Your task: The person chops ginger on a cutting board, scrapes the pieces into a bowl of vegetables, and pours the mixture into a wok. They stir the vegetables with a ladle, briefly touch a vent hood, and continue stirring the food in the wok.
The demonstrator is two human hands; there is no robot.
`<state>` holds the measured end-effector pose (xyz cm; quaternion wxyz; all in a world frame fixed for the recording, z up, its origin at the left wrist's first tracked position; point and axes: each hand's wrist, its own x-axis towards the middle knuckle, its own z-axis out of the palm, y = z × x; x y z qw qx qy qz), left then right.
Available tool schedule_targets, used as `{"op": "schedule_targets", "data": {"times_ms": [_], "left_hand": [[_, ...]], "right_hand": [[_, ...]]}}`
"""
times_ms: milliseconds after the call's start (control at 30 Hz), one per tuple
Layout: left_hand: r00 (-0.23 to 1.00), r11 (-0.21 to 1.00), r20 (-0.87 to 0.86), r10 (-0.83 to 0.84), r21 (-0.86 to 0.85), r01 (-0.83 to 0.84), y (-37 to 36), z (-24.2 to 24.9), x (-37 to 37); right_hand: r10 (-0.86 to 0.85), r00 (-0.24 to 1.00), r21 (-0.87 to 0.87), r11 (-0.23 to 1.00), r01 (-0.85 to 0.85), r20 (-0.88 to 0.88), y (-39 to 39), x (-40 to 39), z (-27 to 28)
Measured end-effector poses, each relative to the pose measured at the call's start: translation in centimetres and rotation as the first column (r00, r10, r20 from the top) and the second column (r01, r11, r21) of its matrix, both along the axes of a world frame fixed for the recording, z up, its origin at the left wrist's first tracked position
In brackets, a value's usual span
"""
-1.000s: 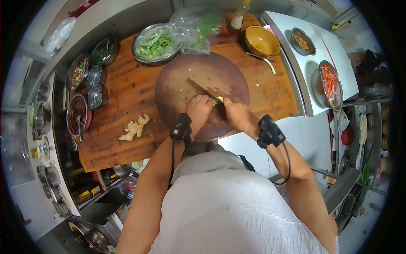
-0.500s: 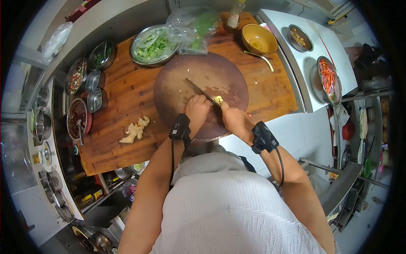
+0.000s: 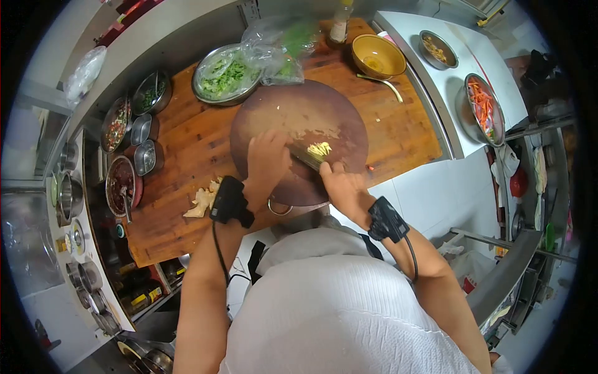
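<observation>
A cleaver [image 3: 306,156] lies tilted low over the round chopping board [image 3: 324,106]. My right hand [image 3: 344,187] is closed round its handle end, near the board's front right edge. My left hand [image 3: 268,156] is over the left part of the board, its fingers at the far end of the blade; whether they press on it is hard to make out. Just beyond the blade sits a small pile of cut pale yellow pieces [image 3: 319,149]. A knobbly piece of ginger [image 3: 202,201] rests on the wooden table, left of my left wrist.
Behind the board are a bowl of chopped greens [image 3: 227,75], plastic bags [image 3: 280,47], a bottle [image 3: 340,25] and a yellow bowl [image 3: 379,56]. Several metal containers line the left side. A bowl of orange strips [image 3: 483,106] stands on the white counter at right.
My left hand has moved left and slightly up. The blade has turned flatter, and the yellow pieces now show beyond it. My right hand has shifted slightly down.
</observation>
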<state>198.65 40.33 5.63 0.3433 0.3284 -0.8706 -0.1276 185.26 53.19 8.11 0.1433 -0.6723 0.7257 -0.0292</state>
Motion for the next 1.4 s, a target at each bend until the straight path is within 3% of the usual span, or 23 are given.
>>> {"op": "schedule_targets", "data": {"times_ms": [67,100,167,367,500,567,700,767,867,900,967,1000,1100,1167,1200,1267,1300,1367,1400], "left_hand": [[0.933,0.915,0.099,-0.346,0.254,0.312,-1.3,0.3,-0.5],[0.929,0.913,0.104,-0.355,0.252,0.32,-1.5,0.1,-0.9],[0.693,0.805,0.424,-0.583,0.418,0.422,-2.0,-0.8,-2.2],[0.597,0.813,0.571,-0.563,0.512,0.278,-2.8,-3.9,-6.4],[0.543,0.802,0.593,-0.595,0.483,0.351,-3.5,-3.3,-7.6],[0.566,0.836,0.63,-0.531,0.498,0.23,-4.4,-2.5,-8.1],[0.681,0.766,0.525,-0.511,0.637,0.083,-6.1,-0.3,-7.9],[0.619,0.796,0.507,-0.599,0.463,0.391,-7.6,-1.3,-7.4],[0.539,0.706,0.459,-0.706,0.513,0.488,-7.3,-0.9,-6.9],[0.546,0.71,0.457,-0.702,0.512,0.484,-6.8,-1.0,-6.7],[0.478,0.592,0.431,-0.765,0.18,0.785,-5.1,-1.5,-6.7],[0.48,0.593,0.426,-0.766,0.183,0.784,-4.7,-2.4,-6.8],[0.498,0.561,0.308,-0.81,0.161,0.812,-4.2,-4.9,-7.0],[0.441,0.524,0.291,-0.849,0.366,0.769,-4.3,-5.0,-6.8],[0.451,0.534,0.292,-0.844,0.368,0.761,-4.0,-5.4,-6.5],[0.663,0.715,0.277,-0.696,0.358,0.601,-2.5,-6.4,-5.8],[0.67,0.72,0.275,-0.689,0.362,0.592,-1.6,-6.3,-5.5],[0.906,0.875,0.192,-0.376,0.394,0.28,0.3,-5.8,-5.0],[0.912,0.878,0.19,-0.363,0.398,0.267,1.1,-6.0,-5.1]], "right_hand": [[0.013,0.999,0.043,0.999,-0.012,-0.038,0.5,0.2,-0.3],[0.003,0.999,0.04,0.999,-0.002,-0.035,0.8,0.2,-0.3],[0.022,0.998,0.015,1.0,-0.021,-0.06,1.1,0.1,-0.4],[0.027,1.0,0.045,0.999,-0.027,-0.002,1.7,-0.3,-0.4],[0.021,1.0,-0.037,0.999,-0.021,0.004,2.5,-0.7,-0.3],[0.041,0.994,-0.093,0.995,-0.032,0.1,3.3,-1.5,0.6],[0.064,0.986,-0.155,0.987,-0.04,0.153,6.5,-4.5,0.4],[0.008,0.98,-0.182,0.983,0.029,0.201,8.8,-6.2,0.3],[0.023,0.961,-0.283,0.957,0.058,0.274,11.9,-8.4,1.0],[-0.058,0.924,-0.258,0.952,0.165,0.377,12.6,-8.8,1.1],[-0.24,0.809,-0.134,0.922,0.362,0.536,13.2,-8.7,1.6],[-0.241,0.81,-0.129,0.924,0.36,0.534,12.7,-8.5,1.8],[-0.368,0.634,0.025,0.876,0.482,0.68,10.3,-8.0,1.6],[-0.354,0.635,0.012,0.879,0.476,0.686,8.1,-7.6,1.6],[-0.344,0.635,0.001,0.88,0.475,0.692,7.1,-7.4,1.5],[-0.32,0.673,-0.009,0.9,0.436,0.667,5.3,-7.5,1.0],[-0.259,0.726,-0.055,0.924,0.378,0.637,4.5,-7.6,1.0],[-0.197,0.791,-0.062,0.957,0.283,0.58,3.1,-7.8,0.6],[-0.187,0.794,-0.058,0.962,0.268,0.579,2.5,-7.9,0.5]]}}
